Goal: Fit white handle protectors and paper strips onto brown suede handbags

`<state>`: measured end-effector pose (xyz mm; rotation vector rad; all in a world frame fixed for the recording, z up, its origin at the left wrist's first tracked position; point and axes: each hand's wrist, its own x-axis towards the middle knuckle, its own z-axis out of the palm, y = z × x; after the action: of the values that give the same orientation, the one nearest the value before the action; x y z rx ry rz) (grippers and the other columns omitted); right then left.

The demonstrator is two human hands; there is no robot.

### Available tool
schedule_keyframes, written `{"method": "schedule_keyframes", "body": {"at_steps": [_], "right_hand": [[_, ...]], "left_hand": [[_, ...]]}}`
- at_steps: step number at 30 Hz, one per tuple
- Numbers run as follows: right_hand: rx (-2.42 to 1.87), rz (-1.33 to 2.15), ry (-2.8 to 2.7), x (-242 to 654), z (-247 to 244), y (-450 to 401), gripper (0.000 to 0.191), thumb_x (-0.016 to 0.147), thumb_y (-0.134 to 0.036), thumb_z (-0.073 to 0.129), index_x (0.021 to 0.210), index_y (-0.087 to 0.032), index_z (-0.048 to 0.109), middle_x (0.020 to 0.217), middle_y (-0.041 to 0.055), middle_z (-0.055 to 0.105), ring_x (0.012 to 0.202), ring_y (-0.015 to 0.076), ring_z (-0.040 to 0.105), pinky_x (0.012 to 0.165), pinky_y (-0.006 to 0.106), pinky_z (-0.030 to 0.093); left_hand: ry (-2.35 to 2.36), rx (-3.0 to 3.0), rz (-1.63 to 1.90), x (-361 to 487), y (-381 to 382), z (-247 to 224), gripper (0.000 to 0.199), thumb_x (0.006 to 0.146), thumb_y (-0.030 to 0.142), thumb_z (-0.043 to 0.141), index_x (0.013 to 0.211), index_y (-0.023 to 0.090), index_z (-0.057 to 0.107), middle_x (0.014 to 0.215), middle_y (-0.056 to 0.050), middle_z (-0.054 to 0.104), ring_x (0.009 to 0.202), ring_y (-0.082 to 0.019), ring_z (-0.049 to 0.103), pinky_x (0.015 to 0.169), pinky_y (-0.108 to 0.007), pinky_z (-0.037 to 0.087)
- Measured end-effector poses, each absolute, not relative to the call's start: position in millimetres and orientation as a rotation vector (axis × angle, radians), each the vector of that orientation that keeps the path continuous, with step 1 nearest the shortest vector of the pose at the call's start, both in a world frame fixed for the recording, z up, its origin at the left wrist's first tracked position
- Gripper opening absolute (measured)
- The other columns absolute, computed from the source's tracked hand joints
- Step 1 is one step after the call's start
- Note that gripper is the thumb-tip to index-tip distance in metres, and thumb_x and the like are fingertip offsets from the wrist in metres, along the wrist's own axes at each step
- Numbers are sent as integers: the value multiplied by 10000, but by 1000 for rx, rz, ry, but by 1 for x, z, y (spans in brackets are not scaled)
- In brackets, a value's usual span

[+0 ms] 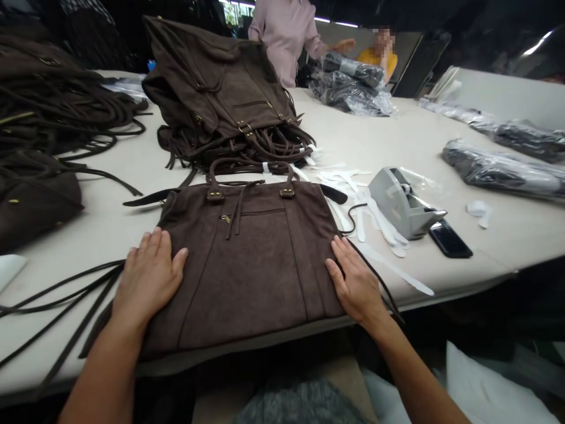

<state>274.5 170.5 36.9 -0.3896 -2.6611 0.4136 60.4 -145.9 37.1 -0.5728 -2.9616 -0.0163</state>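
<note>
Resting hands (148, 280) on brown suede handbag (247, 277), handles (210, 174) pointing away, lying crosswise

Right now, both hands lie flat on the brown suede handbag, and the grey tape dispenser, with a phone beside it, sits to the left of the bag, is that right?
No: the grey tape dispenser sits right of the brown suede handbag, as the head view shows. The rest holds: the left hand and right hand lie flat on the bag, the phone beside the dispenser.
</note>
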Motion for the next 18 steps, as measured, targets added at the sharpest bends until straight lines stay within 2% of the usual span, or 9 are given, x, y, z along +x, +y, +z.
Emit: {"method": "schedule_keyframes", "body": {"at_steps": [3, 7, 10, 14, 16, 18], "right_hand": [[-399, 440, -2650, 270, 34, 170, 520, 1021, -422, 344, 1389, -101, 524, 1456, 120, 491, 1411, 236, 371, 1155, 431, 357], [-414, 471, -2614, 257, 35, 174, 503, 1011, -412, 372, 1338, -88, 575, 1406, 127, 545, 1374, 254, 427, 1139, 429, 372], [-446, 489, -2592, 247, 37, 176, 450, 999, -369, 407, 1282, -96, 626, 1367, 116, 584, 1346, 272, 459, 1137, 430, 363], [-504, 514, -2616, 239, 40, 179, 410, 998, -343, 426, 1263, -117, 642, 1384, 93, 573, 1342, 289, 458, 1131, 438, 355], [-511, 521, -2642, 239, 42, 180, 410, 1004, -343, 421, 1268, -114, 636, 1396, 94, 562, 1342, 296, 455, 1125, 437, 357], [-516, 507, -2657, 241, 44, 179, 408, 1008, -339, 416, 1257, -107, 641, 1394, 101, 563, 1337, 303, 458, 1117, 434, 361]], "left_hand": [[-2954, -555, -93, 53, -142, 36, 597, 990, 333, 298, 1414, -85, 337, 1520, -277, 329, 1444, -366, 249, 1163, -538, 208], [-2880, -512, -457, 43, -136, 41, 560, 942, 284, 390, 1355, -91, 444, 1483, -281, 394, 1424, -369, 307, 1169, -549, 199], [-2806, -445, -607, 46, -133, 54, 473, 938, 291, 404, 1244, -16, 593, 1406, -210, 527, 1396, -319, 383, 1168, -492, 267], [-2676, -421, -732, 84, -124, 82, 466, 988, 393, 349, 1246, 110, 614, 1275, -88, 658, 1242, -197, 569, 1099, -375, 414], [-2556, -628, -833, 112, -118, 95, 448, 987, 417, 380, 1221, 127, 630, 1247, -80, 673, 1208, -181, 596, 1095, -361, 424], [-2407, -967, -797, 138, -113, 101, 422, 979, 402, 418, 1182, 112, 649, 1254, -108, 664, 1262, -204, 555, 1140, -400, 373]]}}
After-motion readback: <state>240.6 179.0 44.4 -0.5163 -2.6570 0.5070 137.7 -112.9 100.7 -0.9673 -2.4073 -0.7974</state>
